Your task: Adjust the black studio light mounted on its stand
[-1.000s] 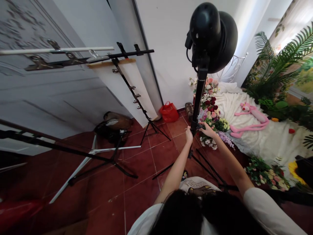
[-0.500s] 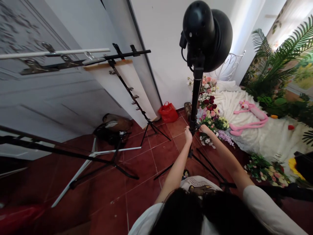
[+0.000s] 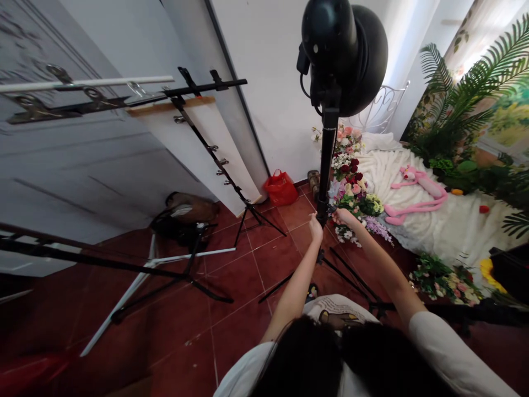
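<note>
A black studio lamp [image 3: 343, 60] with a round head tops a black light stand [image 3: 327, 160] that rises in front of me. My left hand [image 3: 316, 230] is closed around the stand's pole, just below a collar. On the other side, my right hand [image 3: 345, 218] pinches the knob at that collar; its fingertips are partly hidden. The stand's legs [image 3: 347, 267] spread over the floor between my arms.
Left is a backdrop stand [image 3: 212, 149] with clips and a hanging white sheet. A red bag [image 3: 281, 188] sits by the wall. Artificial flowers [image 3: 351, 176] and a pink plush toy [image 3: 425, 184] lie to the right, near palm leaves [image 3: 487, 82]. White stand legs [image 3: 124, 300] cross the tiles.
The surroundings have moved slightly left and up in view. Both hands stay at the stand's collar, and the left one sits a touch lower against it.
</note>
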Available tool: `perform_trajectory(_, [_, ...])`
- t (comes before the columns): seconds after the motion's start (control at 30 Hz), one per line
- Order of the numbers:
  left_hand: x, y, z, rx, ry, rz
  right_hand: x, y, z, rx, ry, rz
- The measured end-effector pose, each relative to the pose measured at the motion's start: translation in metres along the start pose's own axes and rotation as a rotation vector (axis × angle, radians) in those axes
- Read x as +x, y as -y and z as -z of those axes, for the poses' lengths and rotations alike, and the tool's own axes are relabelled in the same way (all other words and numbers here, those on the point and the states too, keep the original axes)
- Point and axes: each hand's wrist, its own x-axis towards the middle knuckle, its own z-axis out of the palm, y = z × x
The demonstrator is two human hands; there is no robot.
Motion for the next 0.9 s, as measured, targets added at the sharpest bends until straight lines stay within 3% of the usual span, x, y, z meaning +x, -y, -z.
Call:
perform_trajectory(0.1, [-0.020, 0.019, 0.014, 0.155, -0.038, -0.056, -0.035, -0.039, -0.019, 0.476, -0.018, -0.115])
perform_trajectory(0.2, [-0.049, 0.051, 0.023, 0.338, -0.222, -0.054, -0.081, -0.089, -0.037, 0.766, -0.087, -0.230])
perform_trajectory(0.27, [-0.071, 0.074, 0.019, 0.366, -0.191, 0.006, -0.114, -0.119, -0.045, 0.951, -0.212, -0.311])
perform_trajectory(0.33, [-0.093, 0.093, 0.004, 0.321, 0.070, 0.107, -0.149, -0.144, -0.051, 1.081, -0.340, -0.371])
perform_trajectory(0.43, [-0.129, 0.108, -0.037, 0.276, 0.551, 0.199, -0.200, -0.173, -0.052, 1.270, -0.541, -0.413])
perform_trajectory(0.53, [-0.175, 0.104, -0.091, 0.249, 0.946, 0.142, -0.250, -0.195, -0.049, 1.595, -0.754, -0.366])
perform_trajectory(0.63, [-0.231, 0.088, -0.143, 0.187, 1.232, 0.082, -0.299, -0.210, -0.047, 1.781, -0.923, -0.224])
perform_trajectory(0.77, [-0.309, 0.067, -0.194, 0.060, 1.450, 0.081, -0.351, -0.214, -0.041, 1.825, -1.057, -0.040])
perform_trajectory(0.9, [-0.365, 0.061, -0.216, 0.118, 1.442, 0.251, -0.377, -0.206, -0.025, 1.886, -1.048, 0.081])
